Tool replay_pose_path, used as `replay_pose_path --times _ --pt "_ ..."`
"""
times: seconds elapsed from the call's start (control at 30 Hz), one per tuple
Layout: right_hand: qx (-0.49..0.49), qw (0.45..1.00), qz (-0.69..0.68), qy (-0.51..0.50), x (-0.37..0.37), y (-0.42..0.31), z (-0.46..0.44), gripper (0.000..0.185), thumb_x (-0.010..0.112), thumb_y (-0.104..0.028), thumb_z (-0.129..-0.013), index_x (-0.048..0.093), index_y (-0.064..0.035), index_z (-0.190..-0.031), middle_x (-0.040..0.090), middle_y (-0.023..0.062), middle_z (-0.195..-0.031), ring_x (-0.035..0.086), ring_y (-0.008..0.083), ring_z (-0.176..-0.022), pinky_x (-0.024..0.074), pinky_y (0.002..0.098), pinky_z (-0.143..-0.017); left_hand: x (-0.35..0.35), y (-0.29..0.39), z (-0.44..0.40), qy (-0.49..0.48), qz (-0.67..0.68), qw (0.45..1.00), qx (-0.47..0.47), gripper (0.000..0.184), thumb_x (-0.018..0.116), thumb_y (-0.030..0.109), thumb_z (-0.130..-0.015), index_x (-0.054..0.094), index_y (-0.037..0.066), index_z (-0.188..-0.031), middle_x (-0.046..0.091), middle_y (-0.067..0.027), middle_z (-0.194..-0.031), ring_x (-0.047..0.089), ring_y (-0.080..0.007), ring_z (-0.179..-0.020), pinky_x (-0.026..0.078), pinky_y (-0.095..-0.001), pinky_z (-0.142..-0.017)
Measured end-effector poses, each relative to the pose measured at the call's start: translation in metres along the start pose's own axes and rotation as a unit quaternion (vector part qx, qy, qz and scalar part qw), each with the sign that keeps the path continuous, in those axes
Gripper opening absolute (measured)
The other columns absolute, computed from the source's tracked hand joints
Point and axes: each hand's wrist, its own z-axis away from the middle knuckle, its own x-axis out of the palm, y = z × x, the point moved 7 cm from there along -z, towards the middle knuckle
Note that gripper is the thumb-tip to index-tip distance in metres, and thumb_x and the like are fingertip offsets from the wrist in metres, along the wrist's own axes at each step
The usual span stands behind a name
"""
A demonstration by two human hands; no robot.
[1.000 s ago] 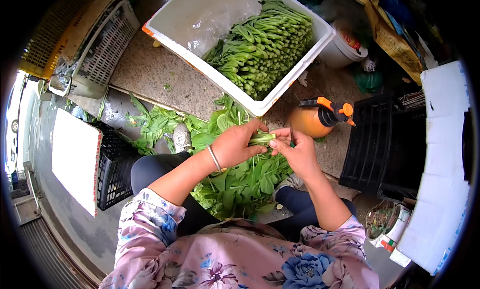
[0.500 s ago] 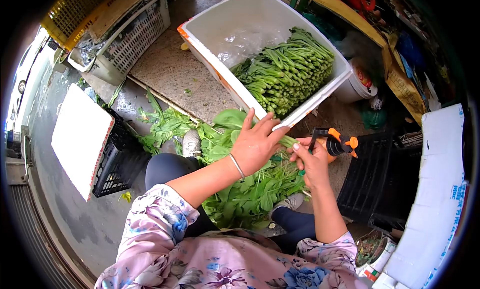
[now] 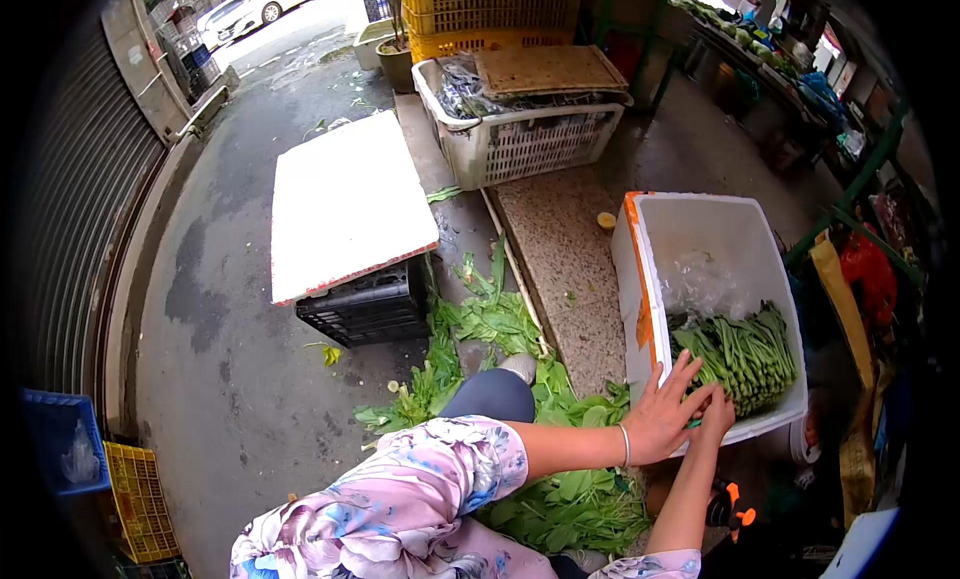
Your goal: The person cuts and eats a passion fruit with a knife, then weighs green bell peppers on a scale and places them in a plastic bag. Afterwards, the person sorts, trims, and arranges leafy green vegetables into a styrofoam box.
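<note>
My left hand (image 3: 662, 424), a bracelet at its wrist, is at the near rim of the white foam box (image 3: 636, 279). Its fingers are stretched forward over a leafy green stalk, mostly hidden under the palm. Closed and touching its fingertips is my right hand (image 3: 714, 417). A small bit of green shows between the hands, too little to name. Inside the box, stacked leafy greens (image 3: 740, 354) lie with stalk ends toward me, beside clear plastic. Loose leaves (image 3: 575, 509) cover the ground below my arms.
A white foam lid (image 3: 350, 204) rests on a black crate (image 3: 370, 309) at left. Behind stands a white basket (image 3: 535, 144) with a board on top. An orange-and-black sprayer top (image 3: 730, 504) is near my right forearm. Blue (image 3: 62, 444) and yellow crates (image 3: 142, 499) stand lower left.
My view has swung left, so the box and hands now appear farther right and the street shows. The stalk seen between my hands before is now mostly hidden.
</note>
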Motion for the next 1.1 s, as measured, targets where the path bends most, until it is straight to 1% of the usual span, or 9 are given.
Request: replay_pose_path --times 0.07,0.3,0.5,0.57,0.6,0.7,0.73,0.87,1.1 --pt "0.013 1.000 -0.020 0.016 0.002 -0.001 0.006 0.016 0.058 -0.019 -0.078 0.048 -0.0076 -0.076 0.055 0.0017 -0.065 0.046 0.0059 -0.046 0.0298 0.0172 -0.035 -0.001 -0.007 -0.002 0.009 0.002 1.000 -0.010 0.068 0.062 0.015 -0.068 0.028 0.008 -0.126 0.016 -0.0221 -0.134 0.007 -0.0379 -0.128 0.014 -0.0527 -0.099" --pt "0.039 0.998 0.040 -0.019 0.006 -0.006 0.013 0.015 0.058 -0.021 -0.078 0.047 -0.0111 -0.075 0.055 0.0000 -0.065 0.045 0.0058 -0.044 0.0290 0.0172 -0.035 -0.002 -0.012 0.002 -0.010 0.012 0.999 -0.040 0.066 0.062 0.014 -0.068 0.029 0.008 -0.125 0.020 -0.0220 -0.132 0.010 -0.0378 -0.128 0.018 -0.0516 -0.098" --pt "-0.017 0.998 0.053 -0.024 0.009 -0.010 0.006 0.012 0.055 -0.018 -0.079 0.049 -0.0085 -0.084 0.055 0.0011 -0.066 0.044 0.0056 -0.043 0.0288 0.0164 -0.034 -0.005 -0.009 0.001 -0.016 0.013 0.999 -0.030 0.064 0.061 0.014 -0.068 0.030 0.006 -0.124 0.020 -0.0229 -0.132 0.010 -0.0389 -0.127 0.018 -0.0523 -0.098" --pt "-0.064 0.996 0.061 0.021 0.007 -0.020 0.005 0.008 0.053 -0.016 -0.079 0.048 -0.0097 -0.076 0.053 -0.0010 -0.064 0.045 0.0051 -0.045 0.0283 0.0176 -0.035 -0.002 -0.011 0.002 -0.031 0.008 0.998 -0.045 0.065 0.061 0.014 -0.070 0.028 0.007 -0.125 0.018 -0.0220 -0.133 0.009 -0.0376 -0.128 0.017 -0.0503 -0.100" --pt "-0.072 0.996 0.052 0.028 0.012 -0.028 0.012 0.010 0.054 -0.014 -0.079 0.048 -0.0074 -0.075 0.053 0.0003 -0.065 0.047 0.0058 -0.047 0.0319 0.0182 -0.037 -0.003 -0.011 0.002 -0.032 0.009 0.998 -0.046 0.065 0.062 0.014 -0.069 0.029 0.007 -0.125 0.018 -0.0220 -0.133 0.009 -0.0374 -0.128 0.017 -0.0497 -0.100" --pt "-0.115 0.993 0.040 0.007 0.021 -0.016 0.006 0.009 0.056 -0.009 -0.077 0.049 -0.0040 -0.075 0.055 0.0030 -0.066 0.047 0.0074 -0.047 0.0330 0.0176 -0.037 -0.004 -0.014 0.003 -0.025 0.014 0.998 -0.048 0.065 0.062 0.013 -0.069 0.029 0.008 -0.125 0.018 -0.0220 -0.133 0.010 -0.0374 -0.128 0.018 -0.0496 -0.100" --pt "-0.086 0.995 0.049 0.000 0.023 -0.009 0.010 0.011 0.057 -0.008 -0.076 0.049 -0.0026 -0.074 0.055 0.0041 -0.065 0.047 0.0084 -0.047 0.0365 0.0186 -0.038 -0.003 -0.015 0.003 -0.023 0.014 0.999 -0.047 0.065 0.062 0.013 -0.069 0.029 0.008 -0.125 0.018 -0.0220 -0.133 0.010 -0.0374 -0.128 0.018 -0.0496 -0.100" --pt "-0.117 0.985 0.123 -0.026 0.023 -0.004 0.011 0.011 0.058 -0.009 -0.076 0.050 -0.0016 -0.076 0.054 0.0047 -0.064 0.048 0.0082 -0.047 0.0393 0.0192 -0.039 -0.003 -0.021 0.003 -0.032 0.029 0.997 -0.066 0.063 0.060 0.013 -0.070 0.030 0.008 -0.125 0.018 -0.0221 -0.133 0.009 -0.0379 -0.128 0.018 -0.0507 -0.099" --pt "-0.102 0.981 0.153 -0.069 0.038 -0.024 0.031 0.014 0.058 -0.008 -0.076 0.050 0.0000 -0.084 0.053 0.0040 -0.063 0.048 0.0080 -0.045 0.0388 0.0197 -0.038 -0.001 -0.025 0.000 -0.073 0.020 0.993 -0.093 0.059 0.058 0.016 -0.073 0.030 0.010 -0.125 0.017 -0.0217 -0.134 0.008 -0.0380 -0.128 0.018 -0.0519 -0.098"
